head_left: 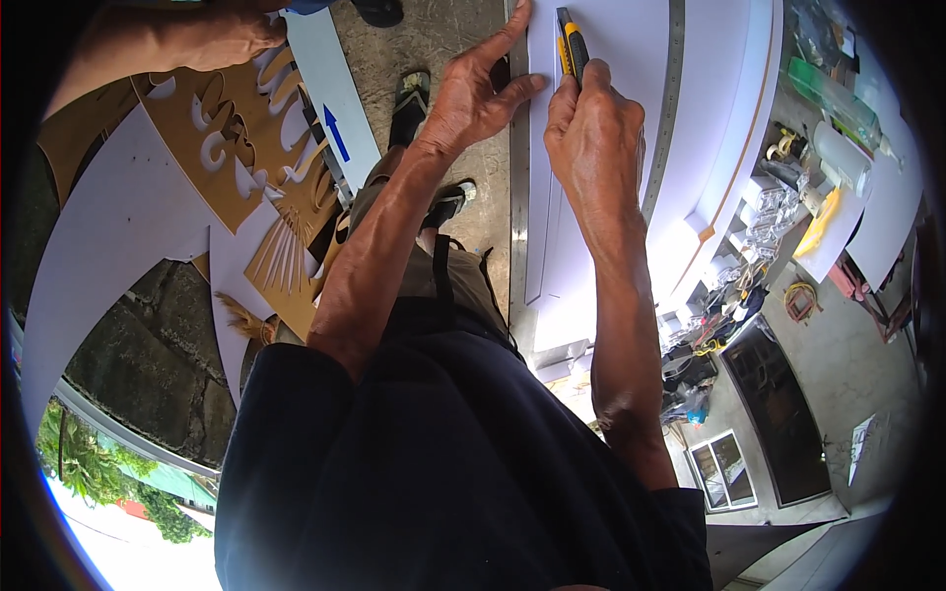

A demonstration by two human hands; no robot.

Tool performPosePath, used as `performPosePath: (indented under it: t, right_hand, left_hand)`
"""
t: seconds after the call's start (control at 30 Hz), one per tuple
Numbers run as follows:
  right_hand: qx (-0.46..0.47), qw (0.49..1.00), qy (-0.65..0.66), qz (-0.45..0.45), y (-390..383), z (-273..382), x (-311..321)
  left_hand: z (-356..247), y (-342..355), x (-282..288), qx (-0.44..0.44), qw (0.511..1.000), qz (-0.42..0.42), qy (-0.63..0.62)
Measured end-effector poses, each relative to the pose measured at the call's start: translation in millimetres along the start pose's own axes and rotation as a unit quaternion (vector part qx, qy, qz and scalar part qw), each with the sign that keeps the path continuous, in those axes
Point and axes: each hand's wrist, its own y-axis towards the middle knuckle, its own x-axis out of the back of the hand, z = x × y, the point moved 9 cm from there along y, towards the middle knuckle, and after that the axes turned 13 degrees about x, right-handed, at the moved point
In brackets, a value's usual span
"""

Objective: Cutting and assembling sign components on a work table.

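Note:
My right hand (599, 138) grips a yellow and black utility knife (573, 44), its tip pointing away from me over a white sheet (631, 30). To its left, my left hand (483, 98) has thumb and forefinger spread, with their tips at the sheet's left edge. The other fingers of that hand are partly hidden. A long metal ruler (674, 89) lies along the sheet, right of the knife. Whether the blade touches the sheet I cannot tell.
Another person's hand (232, 37) is at the upper left, above brown board with white curved cut-outs (212, 148). Beside it lies a pale panel with a blue arrow (335, 133). Clear plastic bottles (833, 103) and loose clutter (769, 222) stand on the right.

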Motion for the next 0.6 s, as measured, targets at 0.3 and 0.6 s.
performPosePath:
  t: [0.3,0.6]
  right_hand:
    - [-0.019,0.999,0.005,0.030,-2.7,-0.7,-4.1]
    - [0.001,1.000,-0.011,0.022,0.3,1.0,-0.3]
  left_hand:
    - [0.7,0.7,-2.9,-0.004,0.996,-0.021,0.089]
    - [-17.7,-0.6,-7.2,-0.032,0.981,-0.073,0.179]
